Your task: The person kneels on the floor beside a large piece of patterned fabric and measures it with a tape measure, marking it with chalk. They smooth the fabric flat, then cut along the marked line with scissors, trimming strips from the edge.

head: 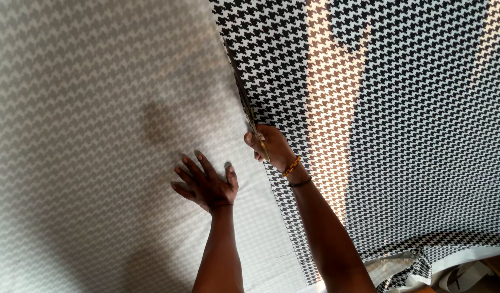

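A large houndstooth cloth covers the whole view: its pale grey back side (87, 135) on the left, its black-and-white face (423, 119) on the right. My left hand (206, 184) lies flat, fingers spread, on the pale side. My right hand (271, 146) is shut on a pair of scissors (249, 111) with brass-coloured handles. Their blades point away from me along the line where the two sides meet. My right wrist carries an orange bead bracelet and a dark band.
Strips of sunlight (326, 108) fall across the patterned cloth. At the lower right the cloth ends in a folded edge (412, 266), with a white object (461, 276) and a bit of brown surface beyond it.
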